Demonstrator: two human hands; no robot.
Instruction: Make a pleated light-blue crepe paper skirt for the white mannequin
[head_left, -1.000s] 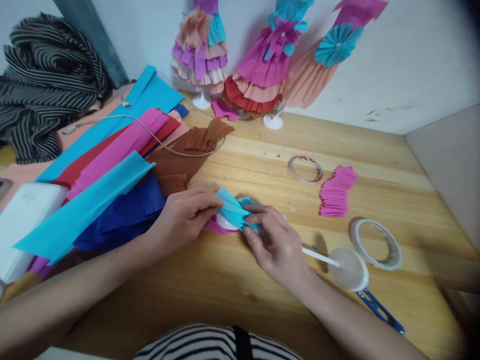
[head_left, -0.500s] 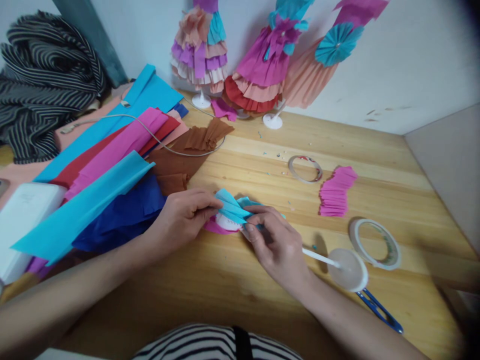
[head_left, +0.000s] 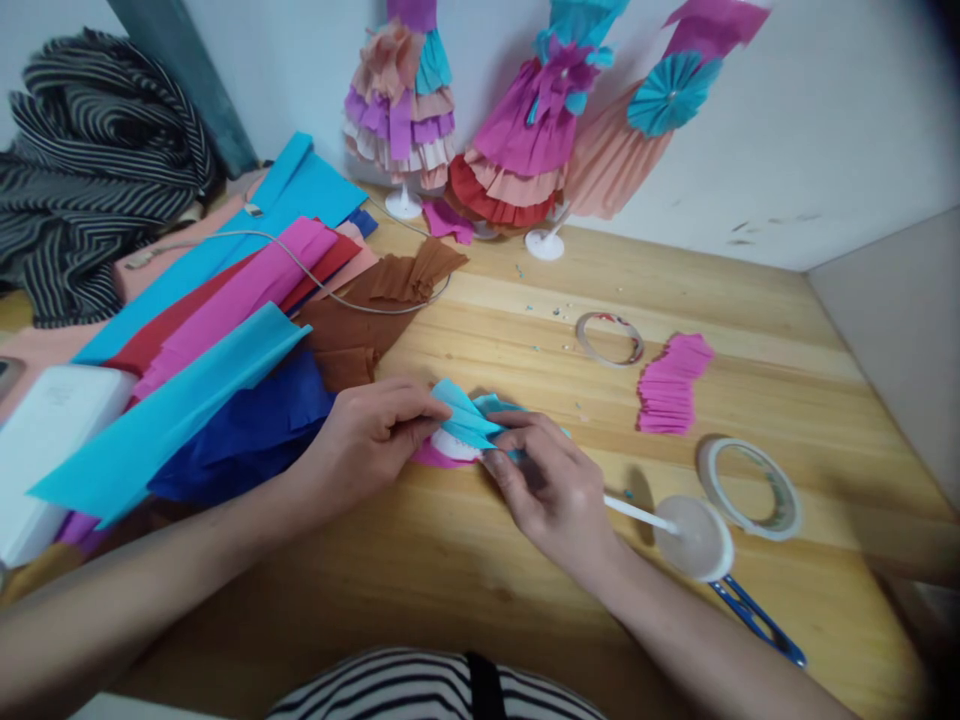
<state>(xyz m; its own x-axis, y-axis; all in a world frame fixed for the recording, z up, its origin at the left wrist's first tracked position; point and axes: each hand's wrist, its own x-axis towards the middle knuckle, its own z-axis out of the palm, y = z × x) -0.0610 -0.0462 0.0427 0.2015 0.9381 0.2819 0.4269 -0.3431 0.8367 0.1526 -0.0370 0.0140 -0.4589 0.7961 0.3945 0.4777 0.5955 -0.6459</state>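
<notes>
A turquoise strip of crepe paper (head_left: 466, 418) is stretched between my two hands in the middle of the table. My left hand (head_left: 382, 425) pinches its left end between thumb and finger. My right hand (head_left: 551, 480) pinches the other end, its fingertips close together. Below the strip a white rounded form (head_left: 455, 442) shows, with pink paper (head_left: 435, 456) at its lower left edge. A white stick with a round base (head_left: 694, 538) sticks out to the right from behind my right hand and lies on its side. My right hand hides how it joins the form.
Folded crepe paper (head_left: 187, 400) and a white box-like device (head_left: 64, 430) lie at left, a thin cable across them. Paper dresses on stands (head_left: 517, 130) line the wall. Two tape rolls (head_left: 750, 490), a gathered pink strip (head_left: 675, 385) and a blue-handled tool (head_left: 757, 620) lie at right.
Both hands keep their pinch on the turquoise strip in almost the same place. The view has shifted very slightly; nothing else has visibly moved.
</notes>
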